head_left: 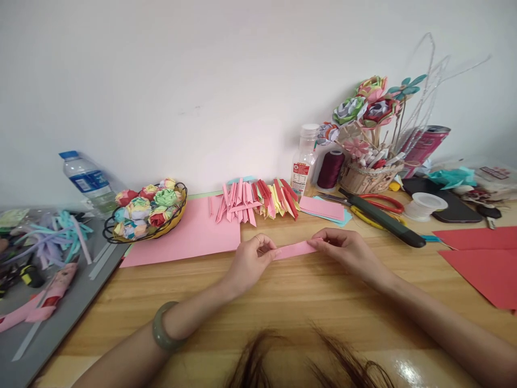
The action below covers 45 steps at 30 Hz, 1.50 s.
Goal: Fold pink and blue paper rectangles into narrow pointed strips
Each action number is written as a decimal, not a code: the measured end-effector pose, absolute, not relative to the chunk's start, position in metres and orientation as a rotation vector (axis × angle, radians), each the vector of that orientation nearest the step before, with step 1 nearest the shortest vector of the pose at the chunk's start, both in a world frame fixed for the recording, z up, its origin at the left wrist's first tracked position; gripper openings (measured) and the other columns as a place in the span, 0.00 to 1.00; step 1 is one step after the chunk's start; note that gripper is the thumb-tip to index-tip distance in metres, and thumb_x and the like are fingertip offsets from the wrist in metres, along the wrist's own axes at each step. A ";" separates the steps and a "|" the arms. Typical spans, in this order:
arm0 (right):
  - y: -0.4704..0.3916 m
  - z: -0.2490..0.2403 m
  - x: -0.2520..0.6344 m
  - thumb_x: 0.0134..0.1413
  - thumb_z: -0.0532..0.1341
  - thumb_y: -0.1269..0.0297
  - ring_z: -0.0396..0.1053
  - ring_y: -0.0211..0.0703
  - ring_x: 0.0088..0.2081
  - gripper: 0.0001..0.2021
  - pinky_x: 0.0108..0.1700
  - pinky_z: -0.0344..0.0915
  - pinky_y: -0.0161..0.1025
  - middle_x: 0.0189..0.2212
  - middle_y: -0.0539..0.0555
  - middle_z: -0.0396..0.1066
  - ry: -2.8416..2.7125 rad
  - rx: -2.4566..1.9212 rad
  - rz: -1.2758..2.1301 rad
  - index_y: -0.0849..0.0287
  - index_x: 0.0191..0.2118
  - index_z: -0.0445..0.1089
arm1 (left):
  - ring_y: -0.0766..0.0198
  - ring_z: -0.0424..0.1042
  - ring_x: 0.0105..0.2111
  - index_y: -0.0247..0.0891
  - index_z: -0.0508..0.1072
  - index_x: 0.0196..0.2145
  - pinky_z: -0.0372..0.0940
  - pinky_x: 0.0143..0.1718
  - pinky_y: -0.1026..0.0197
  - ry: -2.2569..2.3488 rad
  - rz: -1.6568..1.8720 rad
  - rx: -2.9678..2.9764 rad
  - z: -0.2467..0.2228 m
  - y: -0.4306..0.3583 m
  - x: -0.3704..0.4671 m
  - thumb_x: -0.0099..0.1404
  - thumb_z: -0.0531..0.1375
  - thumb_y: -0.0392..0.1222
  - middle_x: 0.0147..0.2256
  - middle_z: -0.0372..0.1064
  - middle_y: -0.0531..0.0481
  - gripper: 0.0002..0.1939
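A narrow pink paper strip [295, 249] is stretched between my two hands, low over the wooden table. My left hand [252, 261] pinches its left end between thumb and finger. At the right end, my right hand [349, 253] grips the strip with thumb and fingers. Behind my hands lies a pile of folded pink paper pieces [239, 200], beside red and yellow folded pieces [278, 198]. A small stack of pink paper [323, 207] rests on blue paper near my right hand. A large pink sheet [194, 229] lies to the left.
On the left are a basket of paper flowers [146, 210] and a tilted water bottle [89, 180]. To the right stand a clear bottle [302, 161], a thread spool [331, 170] and a flower basket [365, 179]. A dark-handled tool [385, 218] and red sheets [480, 264] lie nearer.
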State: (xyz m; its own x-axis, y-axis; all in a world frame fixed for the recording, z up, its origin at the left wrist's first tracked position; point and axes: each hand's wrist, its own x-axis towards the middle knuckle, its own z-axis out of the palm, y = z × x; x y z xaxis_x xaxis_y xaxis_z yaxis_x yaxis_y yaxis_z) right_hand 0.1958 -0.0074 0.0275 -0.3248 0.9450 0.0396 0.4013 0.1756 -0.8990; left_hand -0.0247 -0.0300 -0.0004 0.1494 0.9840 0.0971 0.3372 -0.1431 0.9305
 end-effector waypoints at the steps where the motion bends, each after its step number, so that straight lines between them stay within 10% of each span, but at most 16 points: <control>1: -0.008 0.028 0.196 0.46 0.59 0.44 0.66 0.42 0.29 0.21 0.30 0.61 0.36 0.26 0.53 0.71 -1.816 -1.275 1.110 0.60 0.27 0.71 | 0.68 0.67 0.28 0.35 0.66 0.29 0.63 0.32 0.65 1.283 1.008 1.601 -0.001 -0.030 -0.025 0.57 0.59 0.41 0.27 0.67 0.53 0.07; 45: -0.006 0.043 0.197 0.33 0.62 0.38 0.69 0.47 0.31 0.26 0.34 0.64 0.39 0.27 0.56 0.74 -1.742 -1.320 1.117 0.60 0.26 0.75 | 0.69 0.67 0.24 0.33 0.71 0.22 0.63 0.30 0.66 1.259 1.230 1.213 0.014 -0.032 -0.019 0.46 0.65 0.41 0.22 0.69 0.53 0.09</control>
